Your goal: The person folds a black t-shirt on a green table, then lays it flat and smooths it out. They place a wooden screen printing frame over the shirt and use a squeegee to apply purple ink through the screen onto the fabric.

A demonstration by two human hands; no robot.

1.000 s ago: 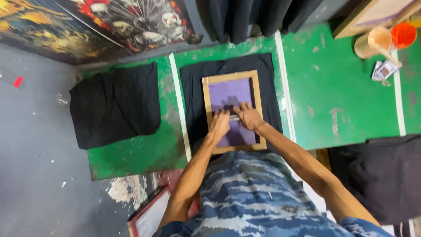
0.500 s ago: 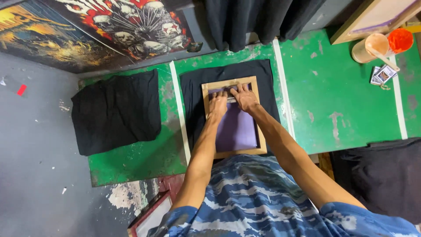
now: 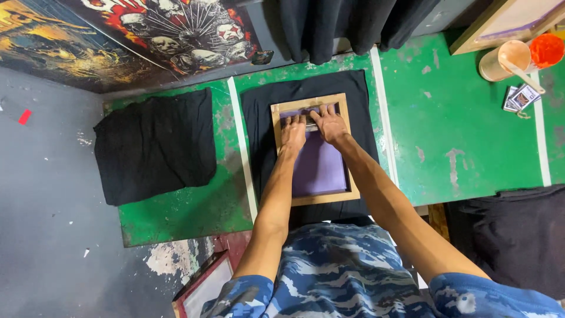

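The wooden screen frame (image 3: 313, 150) lies flat on a black shirt (image 3: 259, 118) spread over the green surface (image 3: 459, 135), its long axis running from the person's body toward the far wall. Both hands sit at the far end of that frame, side by side: the left hand (image 3: 293, 131) on the left half and the right hand (image 3: 329, 123) on the right half. Their fingers (image 3: 325, 110) are clenched over a squeegee (image 3: 307, 119), a grey bar that lies crosswise to the frame's long axis, just inside the far rail. The whole purple mesh (image 3: 321, 168) therefore stretches from the fingers back toward the person's body, bare and open. Neither hand is nearer; they share the bar evenly, with the right reaching slightly further.

Compared with a second ago, the hands have travelled the length of the frame: then they were pressing near its near end, half a second ago they were close to the far rail, and now they rest against it.

Left of the frame, apart from it, lies a second black garment (image 3: 156, 144). Far to the right of the frame stand an ink tub (image 3: 500, 62) with an orange lid (image 3: 546, 50).
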